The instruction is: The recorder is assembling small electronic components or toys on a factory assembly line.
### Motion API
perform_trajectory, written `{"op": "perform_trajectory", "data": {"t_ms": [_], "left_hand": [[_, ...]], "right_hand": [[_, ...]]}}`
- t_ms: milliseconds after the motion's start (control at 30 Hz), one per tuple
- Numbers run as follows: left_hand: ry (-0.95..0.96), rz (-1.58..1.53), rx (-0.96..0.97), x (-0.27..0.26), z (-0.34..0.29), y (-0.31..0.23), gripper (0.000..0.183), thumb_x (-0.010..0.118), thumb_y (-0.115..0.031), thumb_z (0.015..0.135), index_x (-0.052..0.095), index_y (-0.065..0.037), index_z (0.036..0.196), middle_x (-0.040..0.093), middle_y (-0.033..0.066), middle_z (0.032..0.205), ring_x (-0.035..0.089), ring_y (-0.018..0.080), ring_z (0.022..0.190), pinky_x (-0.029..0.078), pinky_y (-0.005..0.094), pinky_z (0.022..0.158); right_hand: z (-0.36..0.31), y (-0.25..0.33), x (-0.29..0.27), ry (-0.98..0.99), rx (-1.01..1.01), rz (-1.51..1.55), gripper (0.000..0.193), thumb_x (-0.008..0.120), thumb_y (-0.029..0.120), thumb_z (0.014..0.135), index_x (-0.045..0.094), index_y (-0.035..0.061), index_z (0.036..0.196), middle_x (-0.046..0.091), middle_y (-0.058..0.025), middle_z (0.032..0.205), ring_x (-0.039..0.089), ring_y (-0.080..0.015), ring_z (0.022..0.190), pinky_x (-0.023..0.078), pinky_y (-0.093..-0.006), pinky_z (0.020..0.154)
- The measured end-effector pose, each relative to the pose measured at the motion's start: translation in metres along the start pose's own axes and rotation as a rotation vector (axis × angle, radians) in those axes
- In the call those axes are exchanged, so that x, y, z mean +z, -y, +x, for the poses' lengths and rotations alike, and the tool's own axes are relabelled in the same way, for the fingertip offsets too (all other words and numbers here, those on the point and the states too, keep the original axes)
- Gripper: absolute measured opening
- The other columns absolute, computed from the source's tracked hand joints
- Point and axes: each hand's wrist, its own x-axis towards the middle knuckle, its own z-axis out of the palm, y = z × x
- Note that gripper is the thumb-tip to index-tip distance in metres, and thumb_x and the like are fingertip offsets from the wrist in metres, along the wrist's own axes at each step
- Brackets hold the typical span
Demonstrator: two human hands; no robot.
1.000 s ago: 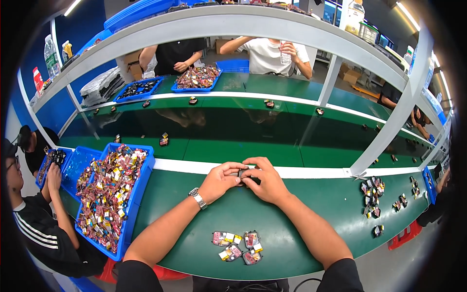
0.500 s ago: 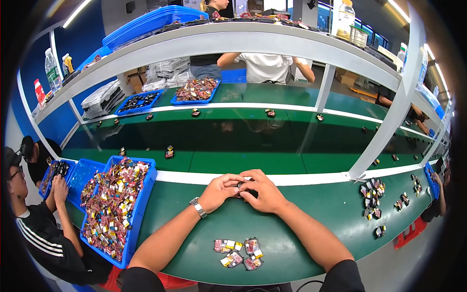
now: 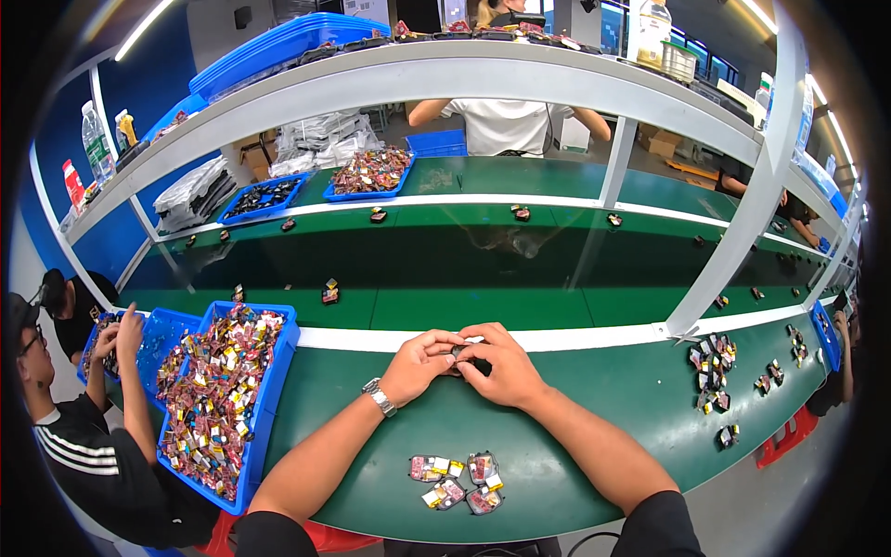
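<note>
My left hand (image 3: pixel 418 369), with a metal-banded watch on its wrist, and my right hand (image 3: pixel 504 368) meet over the green bench (image 3: pixel 371 483), close to its far white edge. The fingertips of both close round a small dark piece (image 3: pixel 458 352). Fingers cover most of it, so its exact kind is hidden. Between my forearms lie several small black casings (image 3: pixel 483 469) with red circuit boards and white and yellow parts, grouped near the bench's front edge.
On the left stands a blue tray (image 3: pixel 278 390) heaped with small circuit boards, beside a seated co-worker (image 3: pixel 88 455). More casings (image 3: pixel 713 367) lie at right. Beyond the white edge, a green belt (image 3: pixel 464 311) carries spaced pieces under a grey shelf (image 3: pixel 483 79) on posts.
My hands keep nearly the same place and hold, with small finger shifts. Pieces on the belt have moved slightly right. The left co-worker's hand has risen away from the black parts.
</note>
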Motion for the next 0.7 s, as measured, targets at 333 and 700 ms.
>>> {"op": "perform_trajectory", "data": {"t_ms": [333, 700], "left_hand": [[-0.010, -0.051, -0.023, -0.0050, 0.0016, 0.0035, 0.029, 0.052, 0.000, 0.095, 0.053, -0.001, 0.125, 0.062, 0.0099, 0.122, 0.062, 0.0153, 0.108, 0.053, 0.0306, 0.090], [-0.024, -0.118, -0.036, -0.0064, 0.0008, 0.0041, 0.028, 0.055, -0.001, 0.095, 0.054, -0.003, 0.123, 0.062, 0.0104, 0.123, 0.062, 0.0167, 0.110, 0.055, 0.0313, 0.091]], "right_hand": [[0.0015, 0.0078, 0.0053, -0.117, -0.055, -0.154, 0.009, 0.072, 0.005, 0.076, 0.069, 0.0055, 0.085, 0.062, -0.0089, 0.111, 0.058, -0.0269, 0.103, 0.053, -0.0347, 0.081], [0.0006, 0.0090, 0.0087, -0.134, 0.006, -0.071, 0.016, 0.070, 0.004, 0.076, 0.073, 0.0061, 0.092, 0.062, -0.0078, 0.114, 0.057, -0.0268, 0.107, 0.051, -0.0355, 0.087]]}}
